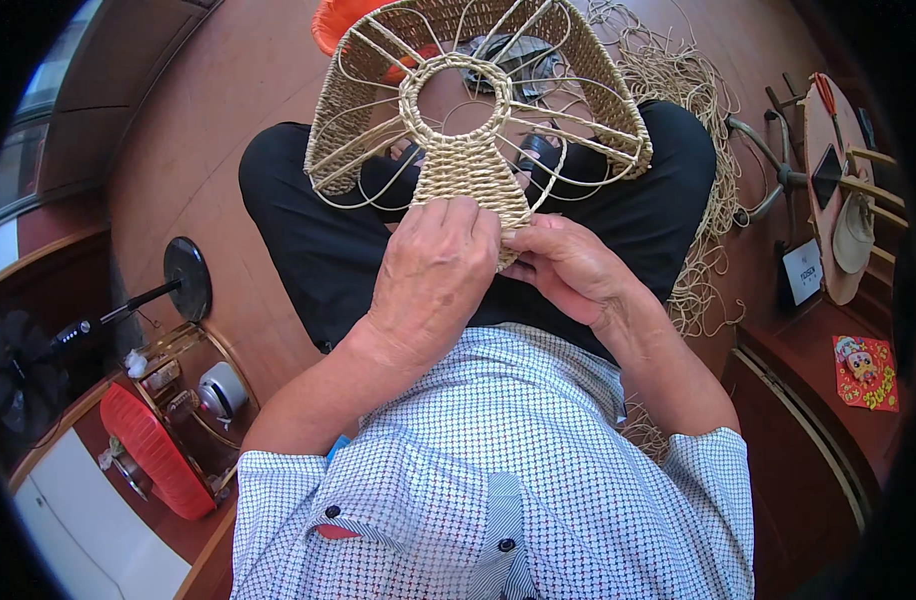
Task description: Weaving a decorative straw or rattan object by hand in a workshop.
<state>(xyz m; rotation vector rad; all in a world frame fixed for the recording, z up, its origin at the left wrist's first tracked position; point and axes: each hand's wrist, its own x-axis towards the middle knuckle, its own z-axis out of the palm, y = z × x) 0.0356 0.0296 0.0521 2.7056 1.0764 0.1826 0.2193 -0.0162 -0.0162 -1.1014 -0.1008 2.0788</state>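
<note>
The straw basket (pixel 340 120) sits between the person's knees, its woven wall curving round the far side of the ring (pixel 409 98) and its panel (pixel 463 175) flaring out on the near side of it. The left hand (pixel 440 265) is folded over the panel's end, directly nearward of the ring, while the right hand (pixel 573 255) pinches the panel's edge narrowly, thumb on top, nearward and to the right of the ring; what its hidden fingers press underneath, I cannot fairly tell. The whole piece looks light for its bulk, dry and rough rather than slippery. The ring and the rods (pixel 363 153) fanning from it seem fairly stiff, but the thin wire loops (pixel 590 184) around the ring would probably bend under a careless squeeze. The tightly woven panel, or the ring itself, looks the safest hold.
</note>
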